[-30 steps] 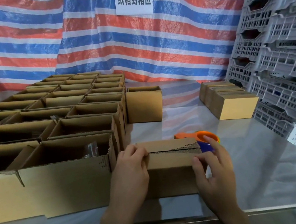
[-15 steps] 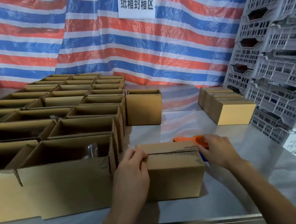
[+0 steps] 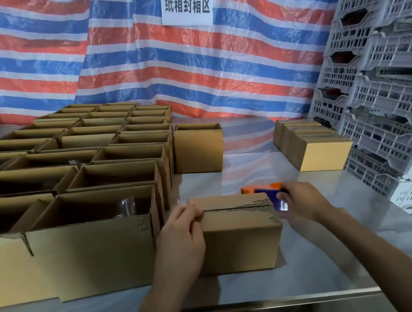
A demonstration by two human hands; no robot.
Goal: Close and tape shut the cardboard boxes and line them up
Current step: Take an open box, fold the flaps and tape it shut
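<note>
Gripping the orange-and-blue tape dispenser [image 3: 267, 190] in the right hand [image 3: 299, 204], with fingers wrapped round it, just off the right end of the closed box [image 3: 241, 236]. Pinning the top down at the other end with the left hand [image 3: 183, 237], with fingers curled over the top left edge. Can see the seam [image 3: 235, 207] running along the top, bare cardboard, no tape on it as far as can be told. Box parked near the front edge of the steel table [image 3: 337, 256], roughly midway along.

Progress-wise: probably right at the start of taping this one. Counting three or so sealed boxes [image 3: 324, 153] lined up in a row by the right edge, toward the far right corner, next to the stacked grey crates [image 3: 383, 86]. Loads left to go, lol: a whole grid of open boxes [image 3: 115, 175] filling the left side back to the far edge, plus a lone open box [image 3: 199, 149] just right of the grid. Guessing only a small slice done.

Contents: spotting something clear and crinkly, maybe a plastic-wrapped part [image 3: 127, 207], inside the nearest open box [image 3: 94, 243]. Can't make out anything in the others, too dark or hidden behind the walls. No clue about the closed ones either.
</note>
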